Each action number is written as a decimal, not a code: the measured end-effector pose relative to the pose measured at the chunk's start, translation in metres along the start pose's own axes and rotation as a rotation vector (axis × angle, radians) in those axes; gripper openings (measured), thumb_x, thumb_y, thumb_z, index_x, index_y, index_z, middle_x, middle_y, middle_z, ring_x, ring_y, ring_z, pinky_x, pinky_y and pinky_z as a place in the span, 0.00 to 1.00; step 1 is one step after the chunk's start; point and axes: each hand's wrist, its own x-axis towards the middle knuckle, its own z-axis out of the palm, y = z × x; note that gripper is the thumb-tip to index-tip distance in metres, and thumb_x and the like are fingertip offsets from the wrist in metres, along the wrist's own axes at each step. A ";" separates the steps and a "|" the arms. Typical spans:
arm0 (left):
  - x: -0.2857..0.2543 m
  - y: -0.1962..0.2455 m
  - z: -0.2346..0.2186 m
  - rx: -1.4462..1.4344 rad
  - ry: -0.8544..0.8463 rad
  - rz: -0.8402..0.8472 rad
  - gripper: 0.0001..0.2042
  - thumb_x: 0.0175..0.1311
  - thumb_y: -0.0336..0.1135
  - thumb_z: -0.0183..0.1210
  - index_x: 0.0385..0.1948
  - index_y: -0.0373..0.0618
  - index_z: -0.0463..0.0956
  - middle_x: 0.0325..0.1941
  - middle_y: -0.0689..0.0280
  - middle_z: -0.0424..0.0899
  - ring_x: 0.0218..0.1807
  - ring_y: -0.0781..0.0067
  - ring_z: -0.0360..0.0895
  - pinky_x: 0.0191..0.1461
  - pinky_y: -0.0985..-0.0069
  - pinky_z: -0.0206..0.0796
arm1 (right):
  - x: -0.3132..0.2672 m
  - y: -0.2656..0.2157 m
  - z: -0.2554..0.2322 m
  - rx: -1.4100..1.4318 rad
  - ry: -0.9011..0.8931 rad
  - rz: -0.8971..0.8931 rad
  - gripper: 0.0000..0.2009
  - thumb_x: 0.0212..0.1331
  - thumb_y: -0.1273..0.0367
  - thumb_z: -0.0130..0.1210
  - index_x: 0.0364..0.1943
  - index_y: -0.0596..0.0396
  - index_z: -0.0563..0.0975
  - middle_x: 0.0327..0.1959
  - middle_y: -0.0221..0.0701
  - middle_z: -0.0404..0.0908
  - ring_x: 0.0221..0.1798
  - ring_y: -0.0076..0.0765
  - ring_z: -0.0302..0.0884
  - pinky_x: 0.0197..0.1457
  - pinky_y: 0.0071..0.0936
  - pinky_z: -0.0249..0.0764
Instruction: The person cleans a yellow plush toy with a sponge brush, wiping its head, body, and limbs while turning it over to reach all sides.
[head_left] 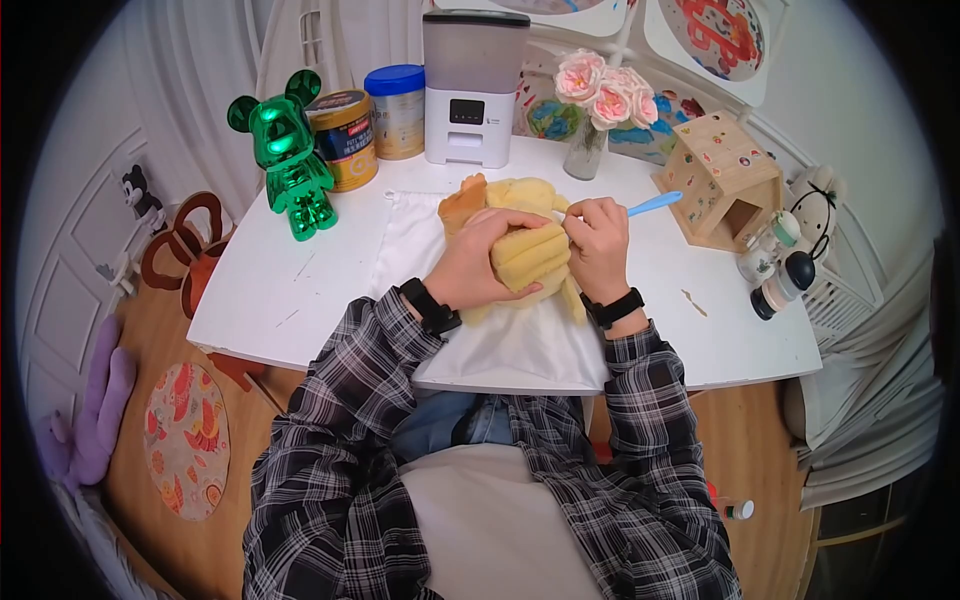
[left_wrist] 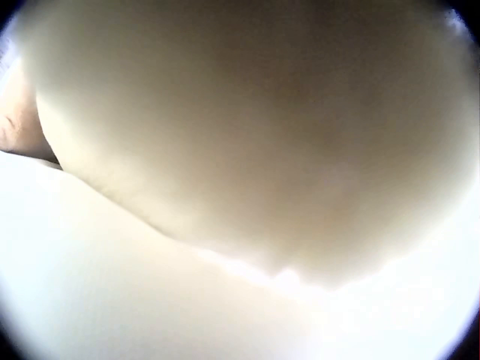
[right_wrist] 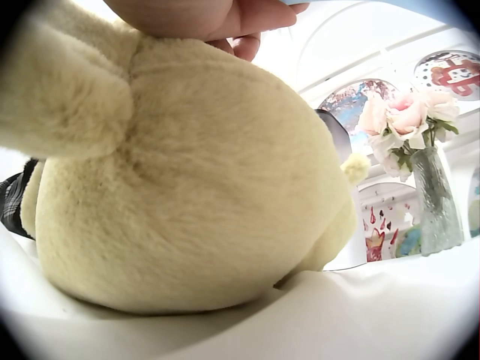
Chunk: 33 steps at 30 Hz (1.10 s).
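A pale yellow plush toy (head_left: pixel 525 192) (right_wrist: pixel 195 180) lies on a white cloth (head_left: pixel 500 350) (right_wrist: pixel 360 315) spread over the table. My left hand (head_left: pixel 470 262) grips a ridged yellow part (head_left: pixel 530 257) of the toy, thumb and fingers curled around its sides. At its right, my right hand (head_left: pixel 598 245) (right_wrist: pixel 195 15) holds a light blue handle (head_left: pixel 655 203) that sticks out to the right; whatever is at its other end is hidden by the hand. Blurred plush (left_wrist: pixel 262 150) fills most of the left wrist view.
Behind the toy stand a white dispenser (head_left: pixel 468 130), two cans (head_left: pixel 345 140) and a flower vase (head_left: pixel 585 148) (right_wrist: pixel 437 202). A green bear figure (head_left: pixel 290 160) is at the left. At the right are a wooden house (head_left: pixel 715 175) and two bottles (head_left: pixel 783 285).
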 end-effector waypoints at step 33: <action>-0.003 -0.037 -0.024 -0.817 0.452 -0.446 0.16 0.68 0.35 0.49 0.50 0.32 0.70 0.51 0.57 0.79 0.50 0.68 0.79 0.55 0.73 0.71 | -0.009 0.034 -0.004 -0.153 0.059 0.246 0.09 0.50 0.70 0.59 0.37 0.45 0.81 0.35 0.24 0.75 0.46 0.34 0.68 0.58 0.40 0.53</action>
